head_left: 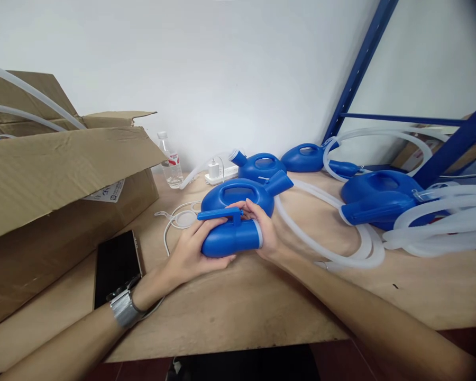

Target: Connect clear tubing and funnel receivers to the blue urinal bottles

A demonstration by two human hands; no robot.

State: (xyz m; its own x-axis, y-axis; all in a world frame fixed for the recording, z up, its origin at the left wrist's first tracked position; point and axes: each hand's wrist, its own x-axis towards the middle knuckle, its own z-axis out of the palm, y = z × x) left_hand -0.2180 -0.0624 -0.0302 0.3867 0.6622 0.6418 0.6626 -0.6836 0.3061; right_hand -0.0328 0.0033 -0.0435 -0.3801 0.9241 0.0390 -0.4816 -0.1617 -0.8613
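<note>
Both my hands hold a blue plastic funnel piece [230, 236] with a flat blue handle on top, just above the wooden table [238, 307]. My left hand [190, 254] cups it from below and the left, fingers wrapped round it. My right hand [264, 227] grips its white-rimmed right end, fingers curled over the top. Right behind it lies a blue jug-like container [238, 194] with a carry handle and a spout, from which a translucent white hose [321, 238] runs to the right.
An open cardboard box [55, 185] fills the left. A black phone [117, 264] lies beside it. A water bottle [170, 164] and a white power strip [220, 173] stand at the wall. More blue containers [381, 198] and coiled hoses [440, 222] lie right, by a blue rack [452, 148].
</note>
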